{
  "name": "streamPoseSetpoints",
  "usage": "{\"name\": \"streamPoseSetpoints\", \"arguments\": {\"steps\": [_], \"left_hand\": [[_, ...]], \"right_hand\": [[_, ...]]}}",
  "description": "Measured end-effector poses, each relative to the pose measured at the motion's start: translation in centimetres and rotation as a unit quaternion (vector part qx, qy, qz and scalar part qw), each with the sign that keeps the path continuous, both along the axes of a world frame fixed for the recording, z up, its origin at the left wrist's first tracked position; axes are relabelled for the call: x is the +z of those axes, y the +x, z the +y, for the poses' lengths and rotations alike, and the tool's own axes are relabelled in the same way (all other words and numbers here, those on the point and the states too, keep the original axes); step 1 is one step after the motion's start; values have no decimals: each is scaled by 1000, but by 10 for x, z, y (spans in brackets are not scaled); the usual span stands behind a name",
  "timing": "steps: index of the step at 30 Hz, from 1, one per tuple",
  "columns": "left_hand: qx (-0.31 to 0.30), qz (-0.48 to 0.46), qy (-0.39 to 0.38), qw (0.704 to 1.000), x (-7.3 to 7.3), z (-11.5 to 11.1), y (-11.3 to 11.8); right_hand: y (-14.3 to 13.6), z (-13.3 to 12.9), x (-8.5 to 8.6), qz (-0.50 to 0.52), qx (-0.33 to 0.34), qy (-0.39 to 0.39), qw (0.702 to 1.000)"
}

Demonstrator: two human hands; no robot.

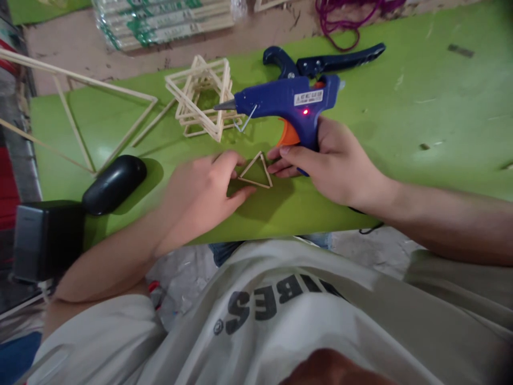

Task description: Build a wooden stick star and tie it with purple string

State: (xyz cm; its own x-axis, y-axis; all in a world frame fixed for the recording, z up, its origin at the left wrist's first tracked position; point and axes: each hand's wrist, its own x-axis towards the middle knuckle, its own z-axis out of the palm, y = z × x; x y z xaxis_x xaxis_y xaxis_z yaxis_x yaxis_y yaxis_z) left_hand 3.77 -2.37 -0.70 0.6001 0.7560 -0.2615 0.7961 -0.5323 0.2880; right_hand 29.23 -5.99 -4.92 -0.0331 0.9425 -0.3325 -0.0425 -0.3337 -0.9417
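A small triangle of thin wooden sticks [255, 185] is between my two hands, low over the green table or on it; I cannot tell which. My left hand [202, 187], slightly blurred, has its thumb and fingers apart around the triangle's left corner, the thumb tip at its lower stick. My right hand [340, 160] is wrapped round the handle of a blue hot glue gun [272, 99], whose red light is lit and whose nozzle points left. Its fingertips come close to the triangle's right side. Behind the nozzle sits a star-shaped stack of stick triangles [218, 131].
A dark blue ratchet cutter [340, 61] lies behind the glue gun. Larger stick frames [120, 91], a black mouse [116, 184] and a black box [48, 240] are at the left. Bagged sticks [172, 24] and purple cord [348, 24] lie at the back of the green table [433, 123].
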Motion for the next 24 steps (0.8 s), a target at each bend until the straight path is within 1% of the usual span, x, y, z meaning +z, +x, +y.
{"name": "streamPoseSetpoints", "arguments": {"steps": [3,15,20,24], "left_hand": [[8,-12,-1,1000,-2,0,-1],[29,-54,-21,998,-3,-2,-3],[38,-50,-33,998,-1,-3,-1],[35,-35,-32,998,0,-2,1]], "right_hand": [[1,0,-4,0,-2,12,1000],[3,-1,-4,6,-3,3,1000],[2,-1,-1,-9,-4,10,1000],[0,6,3,-35,-13,25,999]]}}
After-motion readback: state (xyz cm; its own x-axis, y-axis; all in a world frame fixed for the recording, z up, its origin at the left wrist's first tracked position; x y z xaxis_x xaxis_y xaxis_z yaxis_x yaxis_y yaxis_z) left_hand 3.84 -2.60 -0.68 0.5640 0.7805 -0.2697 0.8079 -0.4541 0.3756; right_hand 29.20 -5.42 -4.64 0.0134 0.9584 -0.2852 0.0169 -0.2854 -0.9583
